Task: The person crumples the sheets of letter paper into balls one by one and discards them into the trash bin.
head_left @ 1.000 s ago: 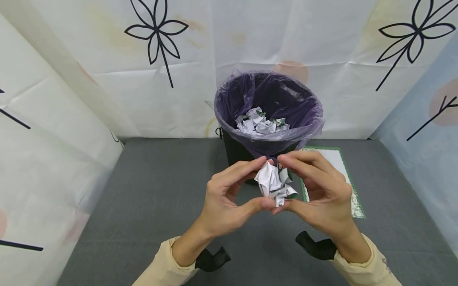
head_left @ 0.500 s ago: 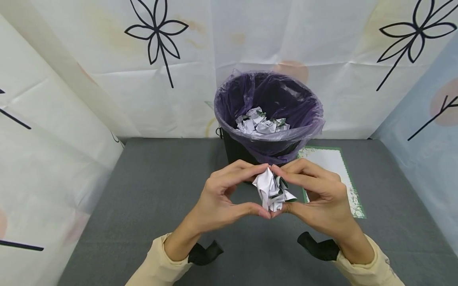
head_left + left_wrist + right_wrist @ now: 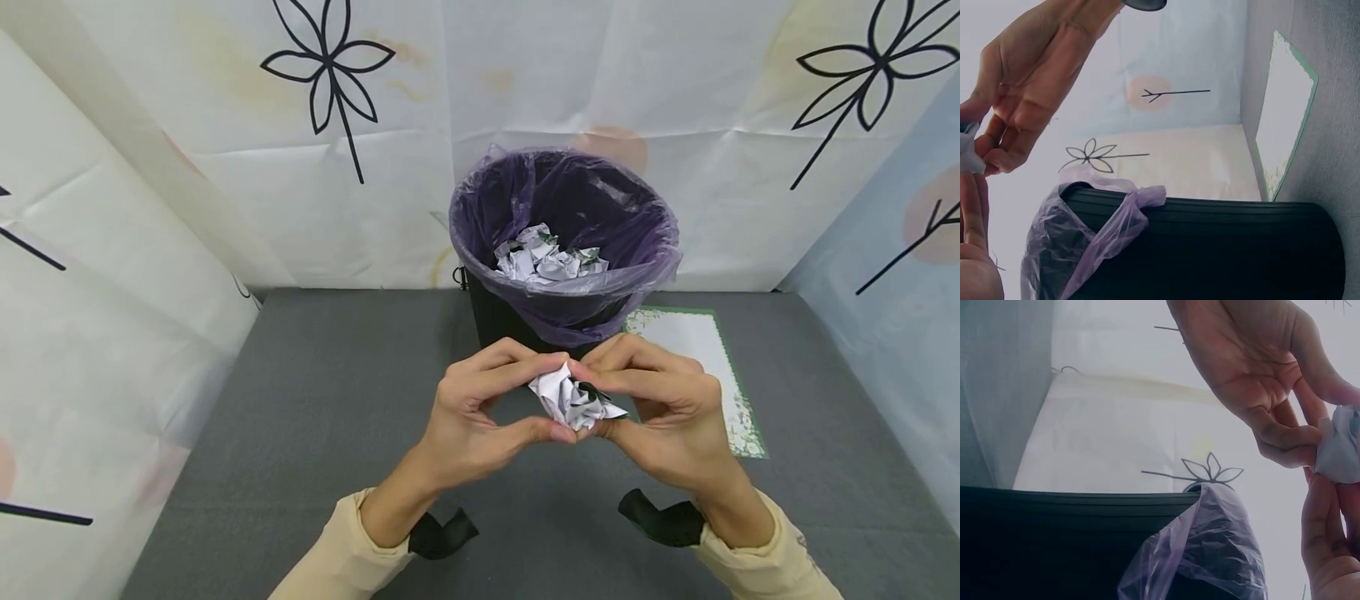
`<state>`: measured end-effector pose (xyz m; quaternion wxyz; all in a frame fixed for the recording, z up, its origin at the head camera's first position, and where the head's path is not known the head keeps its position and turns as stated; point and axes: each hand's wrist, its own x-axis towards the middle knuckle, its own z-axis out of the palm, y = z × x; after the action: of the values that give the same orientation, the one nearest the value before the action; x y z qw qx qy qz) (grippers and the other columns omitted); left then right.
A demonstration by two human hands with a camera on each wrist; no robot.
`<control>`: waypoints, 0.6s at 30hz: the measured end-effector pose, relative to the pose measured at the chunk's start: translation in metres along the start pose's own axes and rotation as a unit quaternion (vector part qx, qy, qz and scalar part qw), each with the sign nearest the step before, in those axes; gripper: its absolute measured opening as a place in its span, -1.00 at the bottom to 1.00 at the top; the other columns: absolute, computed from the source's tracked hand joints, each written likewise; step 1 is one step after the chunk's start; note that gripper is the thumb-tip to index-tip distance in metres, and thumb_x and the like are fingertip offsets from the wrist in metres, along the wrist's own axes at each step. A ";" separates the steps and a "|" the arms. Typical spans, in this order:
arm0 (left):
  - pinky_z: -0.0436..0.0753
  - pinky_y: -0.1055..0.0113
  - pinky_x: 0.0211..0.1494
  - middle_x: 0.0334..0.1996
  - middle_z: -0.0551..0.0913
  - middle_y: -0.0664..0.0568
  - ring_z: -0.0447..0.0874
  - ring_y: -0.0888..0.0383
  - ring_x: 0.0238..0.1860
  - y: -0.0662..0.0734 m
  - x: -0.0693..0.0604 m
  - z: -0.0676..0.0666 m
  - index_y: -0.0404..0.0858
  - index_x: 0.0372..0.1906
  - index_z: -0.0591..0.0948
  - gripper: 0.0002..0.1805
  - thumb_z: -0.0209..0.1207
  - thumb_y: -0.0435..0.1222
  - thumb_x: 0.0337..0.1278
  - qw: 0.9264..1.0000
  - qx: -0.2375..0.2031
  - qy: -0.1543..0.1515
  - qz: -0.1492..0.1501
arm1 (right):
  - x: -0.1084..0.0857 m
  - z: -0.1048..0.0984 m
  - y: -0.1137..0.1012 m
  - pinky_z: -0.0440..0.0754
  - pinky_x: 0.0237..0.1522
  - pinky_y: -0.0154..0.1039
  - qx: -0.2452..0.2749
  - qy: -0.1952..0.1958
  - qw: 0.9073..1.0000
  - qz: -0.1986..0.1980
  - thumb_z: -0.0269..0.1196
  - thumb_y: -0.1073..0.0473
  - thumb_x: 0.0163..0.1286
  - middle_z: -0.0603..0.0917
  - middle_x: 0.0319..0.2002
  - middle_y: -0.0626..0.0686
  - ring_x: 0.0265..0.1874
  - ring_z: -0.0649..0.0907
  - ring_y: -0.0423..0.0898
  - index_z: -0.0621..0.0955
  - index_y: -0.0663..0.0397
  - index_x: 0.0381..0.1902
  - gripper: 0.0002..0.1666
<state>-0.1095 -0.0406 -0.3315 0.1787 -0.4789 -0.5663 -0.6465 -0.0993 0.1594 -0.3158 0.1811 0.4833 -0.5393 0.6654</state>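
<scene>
"Paper ball (image 3: 570, 404): where is it?"

"Pinched in both grips, left hand (image 3: 461, 425) and right hand (image 3: 686, 421), above the bench (image 3: 337, 417), just in front of the bin (image 3: 493, 323)."

"How far along?"

"Crumpled already, I'd judge. Other balls (image 3: 551, 257) lie in the bin; one sheet (image 3: 678, 333) is flat, uncrumpled."

"Any change?"

"It looks squatter than half a second ago; the bin's contents match."

Downward head view, sideways wrist close-ups, shared bin (image 3: 1241, 250)

Bordered sheet (image 3: 686, 333) partly behind right grip (image 3: 667, 408); crumpled paper (image 3: 969, 156) cut by left wrist view's edge.
</scene>
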 end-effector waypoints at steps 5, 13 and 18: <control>0.70 0.20 -0.20 -0.16 0.67 -0.29 0.68 -0.05 -0.18 -0.003 -0.001 0.005 -0.51 0.12 0.64 -0.51 0.44 -0.33 0.13 1.000 -0.013 0.019 0.003 | -0.003 0.000 0.005 0.67 0.00 -0.25 0.006 0.011 1.000 -0.002 0.45 0.40 0.21 0.71 -0.21 0.22 -0.08 0.67 0.02 0.73 0.49 -0.14 -0.72; 0.72 0.18 -0.20 -0.21 0.67 -0.29 0.66 -0.03 -0.24 -0.006 -0.001 0.008 -0.56 0.04 0.67 -0.58 0.39 -0.30 0.22 0.998 -0.032 0.040 -0.021 | -0.004 0.002 0.009 0.68 -0.07 -0.28 -0.027 0.034 0.999 0.001 0.45 0.39 0.25 0.73 -0.32 0.17 -0.17 0.70 -0.03 0.75 0.44 -0.26 -0.84; 0.71 0.25 -0.17 -0.25 0.66 -0.34 0.61 0.09 -0.24 -0.005 0.000 0.005 -0.65 0.01 0.63 -0.50 0.35 -0.21 0.30 0.990 -0.066 0.058 -0.111 | 0.000 0.005 0.007 0.63 -0.17 -0.42 -0.114 0.045 0.992 0.019 0.43 0.25 0.33 0.70 -0.27 0.15 -0.27 0.63 -0.13 0.63 0.56 0.05 -0.52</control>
<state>-0.1109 -0.0345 -0.3350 0.1063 -0.3855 -0.5611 -0.7247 -0.1028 0.1518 -0.3197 0.2469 0.4190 -0.6118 0.6238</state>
